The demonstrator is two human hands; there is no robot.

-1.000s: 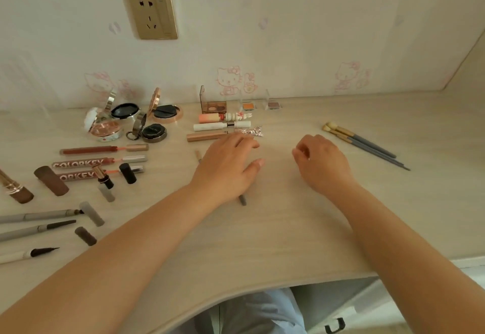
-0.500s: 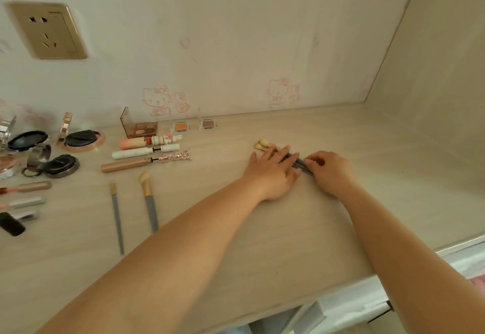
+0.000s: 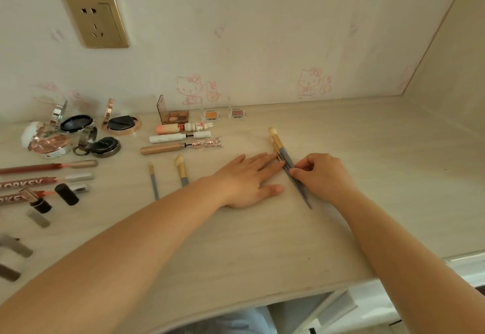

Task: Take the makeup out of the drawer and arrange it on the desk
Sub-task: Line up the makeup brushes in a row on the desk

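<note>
pale wood-grain laminate made up the desk (image 3: 262, 242), and its curved front edge ran just under your forearms. the right half of the top lay bare out to the side panel (image 3: 451, 53); the left half was crowded.

your left hand (image 3: 246, 181) lay flat, palm down, fingers spread and straight, their tips touching the pair of grey-handled makeup brushes with gold ferrules (image 3: 284, 159). your right hand (image 3: 322, 176) was curled, thumb and fingers pinched on those brush handles about halfway along; the handles ran on toward you under that hand. the brushes lay together on the desk, bristles toward the wall.

left of your left hand, two more grey-handled brushes (image 3: 168, 176) lay side by side. beyond them sat three capped tubes in pink, white and gold (image 3: 181, 138), small eyeshadow pans (image 3: 210, 116) and open round compacts (image 3: 105, 134). at the far left edge lay red lip-gloss tubes (image 3: 29, 183); the part of the print you could read was "orkey".

the wall (image 3: 262, 32) behind was pale, with faint pink cartoon-cat stickers (image 3: 313, 81) and a gold wall socket (image 3: 95, 21).
</note>
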